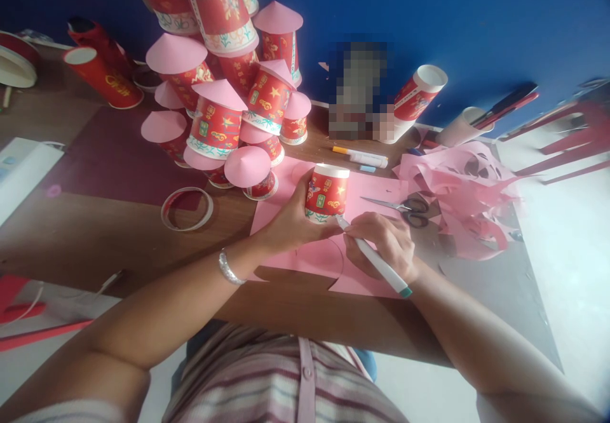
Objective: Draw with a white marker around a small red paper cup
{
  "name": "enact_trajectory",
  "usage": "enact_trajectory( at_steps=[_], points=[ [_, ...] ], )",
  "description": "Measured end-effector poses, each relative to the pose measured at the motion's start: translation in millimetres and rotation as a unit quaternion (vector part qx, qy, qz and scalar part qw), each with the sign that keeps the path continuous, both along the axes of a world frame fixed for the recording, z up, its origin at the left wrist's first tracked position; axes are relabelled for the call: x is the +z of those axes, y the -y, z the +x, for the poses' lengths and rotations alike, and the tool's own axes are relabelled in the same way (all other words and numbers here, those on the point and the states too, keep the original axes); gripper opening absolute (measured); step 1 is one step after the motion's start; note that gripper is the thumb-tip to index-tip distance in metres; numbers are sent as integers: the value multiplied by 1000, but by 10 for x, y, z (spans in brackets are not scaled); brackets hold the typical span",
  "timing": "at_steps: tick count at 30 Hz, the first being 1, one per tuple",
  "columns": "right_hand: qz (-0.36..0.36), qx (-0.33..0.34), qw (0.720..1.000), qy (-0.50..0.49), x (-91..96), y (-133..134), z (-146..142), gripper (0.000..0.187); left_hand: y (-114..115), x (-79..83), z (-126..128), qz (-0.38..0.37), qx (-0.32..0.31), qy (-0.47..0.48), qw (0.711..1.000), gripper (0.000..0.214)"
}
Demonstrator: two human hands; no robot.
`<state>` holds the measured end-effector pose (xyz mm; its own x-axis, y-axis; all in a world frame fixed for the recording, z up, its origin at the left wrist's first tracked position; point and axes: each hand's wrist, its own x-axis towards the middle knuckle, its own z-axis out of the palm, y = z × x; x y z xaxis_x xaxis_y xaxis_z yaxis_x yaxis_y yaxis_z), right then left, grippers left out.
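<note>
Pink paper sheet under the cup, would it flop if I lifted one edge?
Probably floppy: the pink paper sheet lies thin and flat on the table, and the pink scraps beside it curl. Likely light, so it may slide unless the cup and left hand pin it.

Brown wooden counter (119,232) crowded with craft supplies.
A sheet of pink paper (376,189) lies near the front edge, with scissors (405,207) across its right side. A tape ring (187,208) sits to its left, with a pile of red cups (223,118) with pink cone tops behind. A white marker (359,155) lies beyond the sheet, pink scraps (462,194) heap at the right, and a red tube (102,77) lies far left.
</note>
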<state>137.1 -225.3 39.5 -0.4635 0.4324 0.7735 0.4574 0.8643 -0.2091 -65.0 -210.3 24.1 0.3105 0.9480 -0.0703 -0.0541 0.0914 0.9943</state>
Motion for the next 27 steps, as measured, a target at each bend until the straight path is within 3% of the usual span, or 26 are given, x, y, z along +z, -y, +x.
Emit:
enact_trajectory(
  at_steps=[27],
  points=[
    [-16,2,1000,13,19,57,-30,24,0,-55,3,7,6,20,1000,101]
  ],
)
